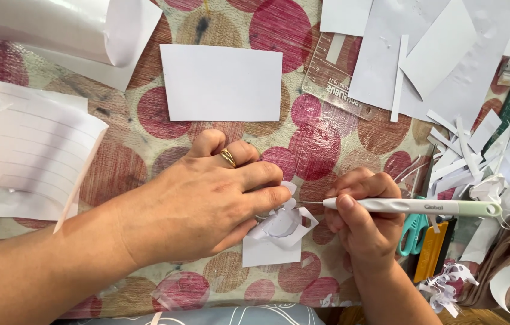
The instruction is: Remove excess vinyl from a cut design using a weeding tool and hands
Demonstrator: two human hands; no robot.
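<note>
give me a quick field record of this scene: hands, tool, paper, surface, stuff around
left hand: left hand pressing flat on the small cut paper piece, gold ring on one finger
right hand: right hand gripping a white and pale green craft knife, tip pointed at the paper
surface: tablecloth with red and brown circles
above: blank white card, clear ruler
right side: pile of paper strips, teal scissors
left side: slit white sheet
</note>
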